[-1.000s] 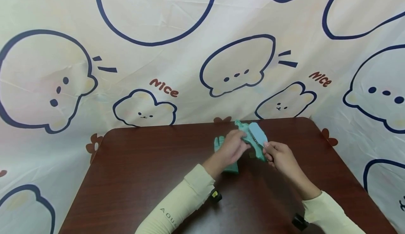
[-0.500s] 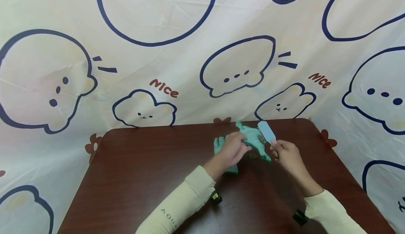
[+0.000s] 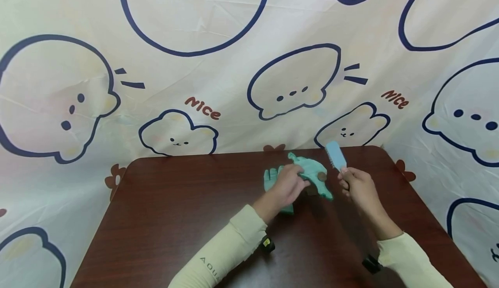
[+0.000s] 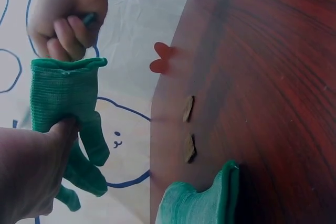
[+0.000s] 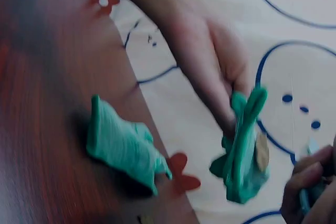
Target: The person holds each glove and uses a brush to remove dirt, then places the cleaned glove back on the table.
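Observation:
My left hand [image 3: 286, 183] pinches a green knit glove [image 3: 309, 169], held up over the far part of the table. A round brown piece [image 3: 322, 176] is on the glove's surface, also visible in the right wrist view as a brown flake [image 5: 262, 152]. My right hand [image 3: 360, 190] grips a light blue brush [image 3: 336, 154] by its handle, bristles facing left, apart from the glove. In the left wrist view the glove's cuff [image 4: 65, 69] faces the right hand and its fingers hang down. A second green glove [image 3: 286, 208] lies on the table, partly behind my left forearm.
Brown flakes [image 4: 189, 148] lie on the dark wooden table [image 3: 187, 218] near the gloves. A cloth backdrop [image 3: 226, 80] with cartoon drawings hangs right behind the table's far edge. A black wrist camera [image 3: 371, 264] sits by the right sleeve.
The brush has moved right and up, off the held glove. The brown piece on the glove now shows uncovered. My left hand has stayed nearly in place.

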